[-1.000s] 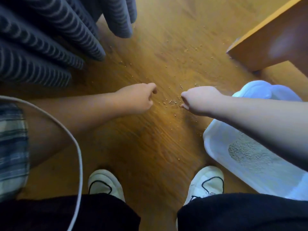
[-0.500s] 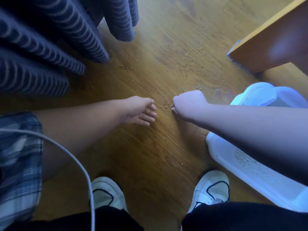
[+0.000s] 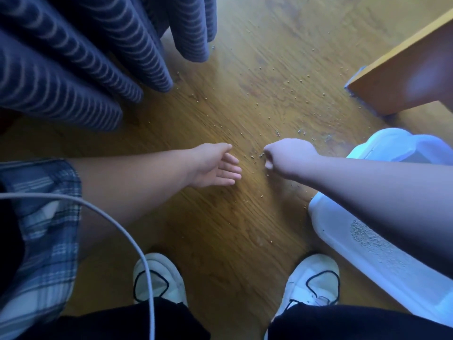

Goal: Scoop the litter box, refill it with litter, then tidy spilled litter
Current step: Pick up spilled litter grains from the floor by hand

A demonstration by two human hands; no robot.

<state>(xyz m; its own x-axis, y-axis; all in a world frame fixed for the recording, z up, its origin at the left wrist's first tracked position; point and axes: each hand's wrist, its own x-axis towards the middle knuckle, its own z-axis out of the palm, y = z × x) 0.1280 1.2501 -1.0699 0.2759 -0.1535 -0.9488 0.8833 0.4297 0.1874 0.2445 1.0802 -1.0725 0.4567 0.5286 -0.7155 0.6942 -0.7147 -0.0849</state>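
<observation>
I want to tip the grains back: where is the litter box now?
In the head view the litter box lies on the floor at the lower right, partly under the right forearm, beside the right shoe.

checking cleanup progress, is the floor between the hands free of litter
No, litter grains lie on the floor between left hand and right hand.

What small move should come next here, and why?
Probably the curled right hand should push the small cluster of litter grains toward the open left hand. The grains lie on the floor between both hands.
</observation>
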